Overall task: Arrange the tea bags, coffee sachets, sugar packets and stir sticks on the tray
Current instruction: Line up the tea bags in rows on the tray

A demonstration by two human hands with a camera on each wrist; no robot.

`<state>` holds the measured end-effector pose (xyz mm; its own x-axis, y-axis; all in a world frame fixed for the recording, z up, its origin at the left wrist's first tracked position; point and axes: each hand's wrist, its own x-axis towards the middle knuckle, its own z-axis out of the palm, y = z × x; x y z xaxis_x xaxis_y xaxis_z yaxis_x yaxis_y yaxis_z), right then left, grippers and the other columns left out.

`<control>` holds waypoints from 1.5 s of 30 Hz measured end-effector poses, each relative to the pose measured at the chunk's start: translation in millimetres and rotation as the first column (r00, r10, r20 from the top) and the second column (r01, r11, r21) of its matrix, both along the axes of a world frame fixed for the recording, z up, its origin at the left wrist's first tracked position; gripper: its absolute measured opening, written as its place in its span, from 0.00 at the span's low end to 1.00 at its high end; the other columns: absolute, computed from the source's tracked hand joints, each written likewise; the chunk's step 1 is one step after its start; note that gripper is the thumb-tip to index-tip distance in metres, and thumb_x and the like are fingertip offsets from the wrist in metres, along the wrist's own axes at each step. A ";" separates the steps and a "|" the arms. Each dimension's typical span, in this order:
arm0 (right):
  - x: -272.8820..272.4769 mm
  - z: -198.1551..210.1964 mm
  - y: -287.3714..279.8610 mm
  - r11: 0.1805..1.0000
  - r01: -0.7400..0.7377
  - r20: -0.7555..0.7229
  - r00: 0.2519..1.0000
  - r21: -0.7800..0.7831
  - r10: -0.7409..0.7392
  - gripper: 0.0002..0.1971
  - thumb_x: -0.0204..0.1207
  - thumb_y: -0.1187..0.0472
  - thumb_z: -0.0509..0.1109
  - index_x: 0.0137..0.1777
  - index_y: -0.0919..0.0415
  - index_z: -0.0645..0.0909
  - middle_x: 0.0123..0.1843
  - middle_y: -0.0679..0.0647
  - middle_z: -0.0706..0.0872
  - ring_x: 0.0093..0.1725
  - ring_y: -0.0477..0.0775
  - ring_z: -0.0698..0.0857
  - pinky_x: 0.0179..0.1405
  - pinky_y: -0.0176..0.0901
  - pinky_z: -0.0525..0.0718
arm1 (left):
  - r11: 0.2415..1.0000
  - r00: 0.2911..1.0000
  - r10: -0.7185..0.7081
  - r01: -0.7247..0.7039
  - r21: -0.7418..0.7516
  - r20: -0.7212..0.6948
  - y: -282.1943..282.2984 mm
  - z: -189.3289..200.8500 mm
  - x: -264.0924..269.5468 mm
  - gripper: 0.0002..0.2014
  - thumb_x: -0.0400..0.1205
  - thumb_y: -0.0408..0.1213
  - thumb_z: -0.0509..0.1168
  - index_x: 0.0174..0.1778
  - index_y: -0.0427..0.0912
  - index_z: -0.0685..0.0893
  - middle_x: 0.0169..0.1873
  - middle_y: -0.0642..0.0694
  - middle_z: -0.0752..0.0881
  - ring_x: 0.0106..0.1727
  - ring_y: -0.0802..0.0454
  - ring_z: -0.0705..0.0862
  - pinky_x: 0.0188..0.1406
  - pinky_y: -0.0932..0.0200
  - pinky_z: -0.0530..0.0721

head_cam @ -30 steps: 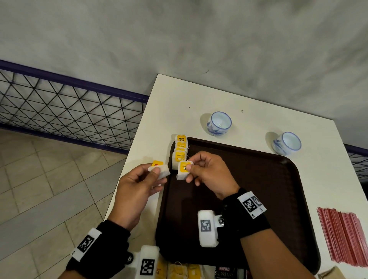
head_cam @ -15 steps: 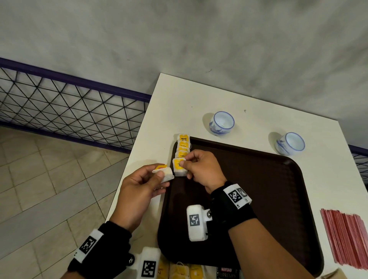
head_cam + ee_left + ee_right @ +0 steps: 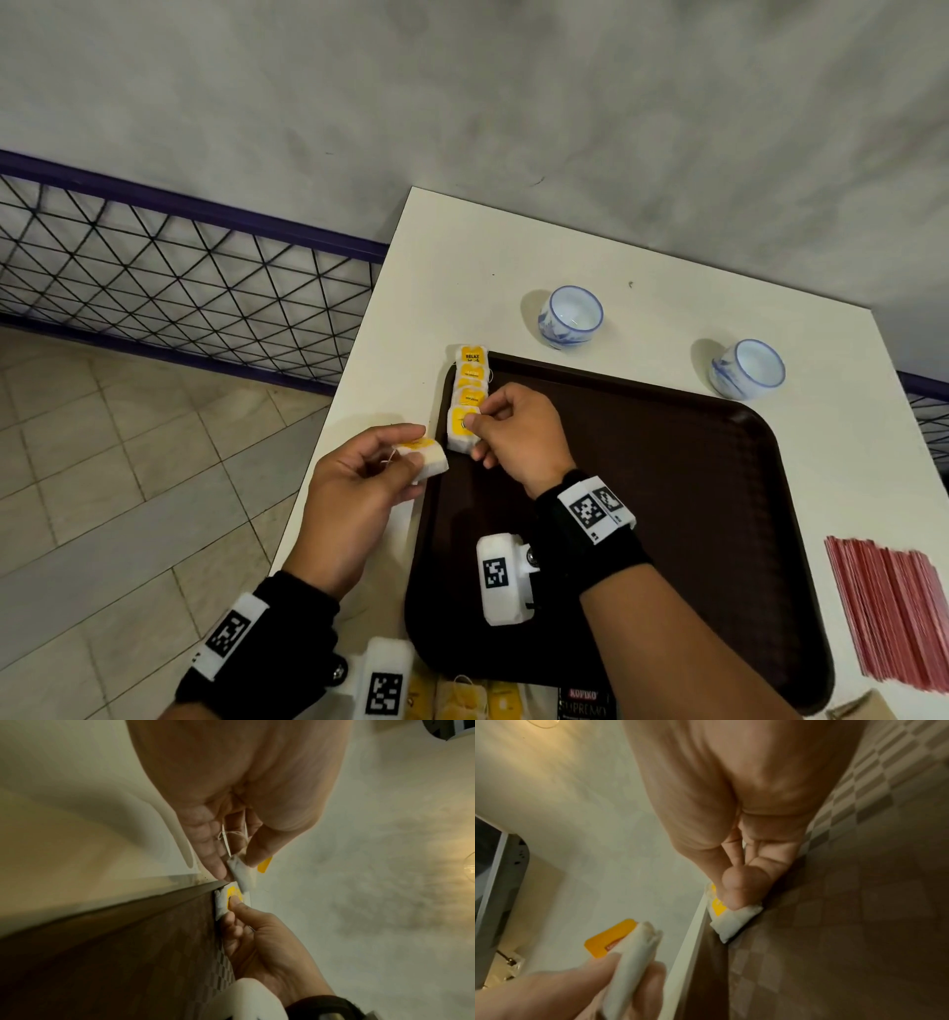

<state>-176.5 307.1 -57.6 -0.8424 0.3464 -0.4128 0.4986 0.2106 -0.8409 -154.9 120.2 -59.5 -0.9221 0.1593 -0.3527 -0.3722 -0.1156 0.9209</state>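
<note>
Right hand (image 3: pixel 518 437) pinched a tea bag (image 3: pixel 460 434) between thumb and forefinger, thumb tip pressed on its yellow tag, other fingers curled. Held that bag against the brown tray (image 3: pixel 667 514) at its 9 o'clock rim, touching the near end of a row of tea bags (image 3: pixel 471 375) lined along the rim toward 11 o'clock. Seen from the right wrist, the bag (image 3: pixel 734 920) sat tilted on the tray's edge under the thumb.

Left hand (image 3: pixel 359 493), just off the tray at 9 o'clock over the white table (image 3: pixel 462 257), pinched a second tea bag (image 3: pixel 423 457) between thumb and fingers, yellow tag up, string looped into the palm. Close beside the first bag, whether touching it could not be told.

Two blue-and-white cups (image 3: pixel 570 316) stood on the table past the tray at 12 and 1 o'clock. Red stir sticks (image 3: pixel 893 616) lay stacked at 3 o'clock, off the tray. More yellow tea bags (image 3: pixel 462 699) and a dark coffee sachet (image 3: pixel 585 701) lay at 6 o'clock, off the near rim.
</note>
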 end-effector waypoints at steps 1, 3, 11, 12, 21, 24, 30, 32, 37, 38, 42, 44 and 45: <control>0.8 0.4 0.1 1.000 0.007 -0.010 1.000 0.026 -0.006 0.09 0.76 0.67 0.77 0.43 0.62 0.78 0.29 0.57 0.85 0.20 0.50 0.83 0.18 0.39 0.77 | 1.000 1.000 -0.008 0.008 -0.005 -0.006 0.0 0.5 -0.1 0.15 0.81 0.23 0.71 0.52 0.50 0.94 0.50 0.43 0.92 0.50 0.49 0.91 0.43 0.57 0.91; 3.6 2.7 0.9 0.993 0.021 -0.050 0.999 0.114 -0.015 0.09 0.74 0.62 0.79 0.42 0.59 0.80 0.32 0.54 0.86 0.25 0.48 0.84 0.23 0.39 0.80 | 0.999 0.999 -0.029 0.028 -0.022 -0.024 0.4 2.3 -0.5 0.18 0.80 0.22 0.72 0.54 0.51 0.93 0.49 0.45 0.93 0.49 0.49 0.91 0.40 0.57 0.91; 19.4 34.5 -13.9 0.959 -0.235 -0.078 0.971 -0.158 0.225 0.09 0.75 0.65 0.79 0.51 0.69 0.87 0.36 0.54 0.85 0.26 0.48 0.80 0.20 0.27 0.72 | 0.996 0.992 -0.070 0.063 -0.068 -0.106 2.6 8.0 -5.7 0.23 0.79 0.21 0.72 0.63 0.52 0.87 0.41 0.47 0.93 0.42 0.45 0.89 0.33 0.60 0.85; 19.3 33.7 -15.5 0.955 -0.256 -0.095 0.965 -0.149 0.243 0.08 0.75 0.68 0.78 0.51 0.70 0.86 0.36 0.56 0.85 0.27 0.49 0.80 0.20 0.26 0.72 | 0.995 0.991 -0.074 0.066 -0.071 -0.112 3.1 8.7 -5.9 0.22 0.79 0.21 0.72 0.63 0.52 0.87 0.42 0.46 0.94 0.43 0.44 0.89 0.33 0.59 0.85; 15.8 38.8 -15.9 0.964 -0.180 -0.162 0.975 -0.193 0.150 0.05 0.77 0.72 0.74 0.45 0.67 0.81 0.32 0.59 0.85 0.23 0.48 0.83 0.18 0.33 0.73 | 0.991 0.993 -0.051 0.037 -0.127 -0.102 -11.3 10.3 -5.5 0.13 0.81 0.25 0.72 0.55 0.48 0.91 0.40 0.44 0.93 0.42 0.47 0.91 0.35 0.61 0.86; 17.7 37.2 -2.9 0.970 -0.150 -0.150 0.981 -0.190 0.122 0.05 0.78 0.73 0.74 0.45 0.67 0.79 0.35 0.64 0.87 0.24 0.50 0.85 0.17 0.36 0.74 | 0.983 0.996 -0.037 0.022 -0.180 -0.081 -23.4 11.1 -0.3 0.12 0.81 0.25 0.72 0.53 0.47 0.91 0.41 0.45 0.93 0.43 0.48 0.91 0.38 0.57 0.88; 29.8 29.8 13.7 0.980 -0.139 -0.032 0.990 -0.145 0.136 0.05 0.77 0.72 0.75 0.49 0.71 0.81 0.33 0.61 0.89 0.25 0.49 0.86 0.18 0.35 0.76 | 0.965 0.996 -0.070 0.054 -0.256 -0.054 -47.9 11.1 24.2 0.12 0.80 0.27 0.73 0.51 0.50 0.92 0.40 0.48 0.94 0.41 0.52 0.92 0.39 0.55 0.86; 29.9 25.2 12.6 0.982 -0.145 0.001 0.989 -0.123 0.146 0.05 0.77 0.71 0.75 0.48 0.71 0.82 0.32 0.60 0.89 0.24 0.48 0.86 0.18 0.35 0.75 | 0.952 0.993 -0.106 0.085 -0.295 -0.056 -53.2 10.6 35.0 0.12 0.80 0.27 0.74 0.49 0.52 0.92 0.40 0.49 0.94 0.40 0.54 0.91 0.40 0.57 0.86; 23.2 17.3 5.3 0.987 -0.130 0.030 0.991 -0.096 0.134 0.06 0.77 0.71 0.75 0.50 0.72 0.82 0.32 0.58 0.88 0.23 0.47 0.84 0.19 0.34 0.75 | 0.925 0.979 -0.194 0.161 -0.345 -0.064 -63.5 5.9 61.3 0.19 0.77 0.28 0.76 0.45 0.63 0.93 0.39 0.49 0.93 0.41 0.50 0.90 0.42 0.57 0.88; 21.9 16.4 3.7 0.988 -0.126 0.024 0.991 -0.093 0.129 0.05 0.76 0.72 0.75 0.49 0.71 0.82 0.32 0.58 0.87 0.23 0.48 0.84 0.18 0.34 0.75 | 0.918 0.976 -0.211 0.177 -0.355 -0.059 -65.0 5.2 65.8 0.19 0.77 0.28 0.76 0.45 0.65 0.92 0.39 0.49 0.93 0.42 0.49 0.90 0.44 0.55 0.88; 16.7 12.3 -2.6 0.994 -0.104 0.007 0.995 -0.031 0.104 0.06 0.76 0.72 0.76 0.47 0.69 0.81 0.32 0.61 0.86 0.21 0.48 0.83 0.17 0.35 0.76 | 0.890 0.962 -0.271 0.234 -0.392 -0.042 -71.0 7.9 81.0 0.20 0.77 0.28 0.76 0.44 0.65 0.92 0.39 0.49 0.92 0.41 0.48 0.91 0.45 0.49 0.89; 15.0 10.9 -4.5 0.996 -0.089 0.017 0.996 0.011 0.089 0.08 0.75 0.71 0.76 0.47 0.68 0.79 0.30 0.62 0.85 0.20 0.49 0.82 0.17 0.36 0.76 | 0.877 0.957 -0.288 0.245 -0.413 -0.045 -73.3 10.2 86.8 0.20 0.77 0.29 0.77 0.45 0.66 0.91 0.39 0.50 0.92 0.42 0.50 0.91 0.46 0.52 0.90; 14.3 10.2 -5.3 0.997 -0.078 0.020 0.997 0.029 0.078 0.09 0.75 0.70 0.77 0.46 0.66 0.78 0.29 0.61 0.85 0.20 0.49 0.82 0.17 0.37 0.76 | 0.869 0.953 -0.297 0.247 -0.429 -0.053 -74.3 11.5 89.3 0.20 0.77 0.29 0.77 0.45 0.67 0.91 0.39 0.52 0.92 0.42 0.52 0.91 0.45 0.56 0.89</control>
<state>-162.2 301.9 -47.4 -0.8596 0.2921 -0.4192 0.4951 0.2739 -0.8245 -65.6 45.9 -48.0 -0.9008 0.2726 -0.3379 -0.2240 0.3748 0.8997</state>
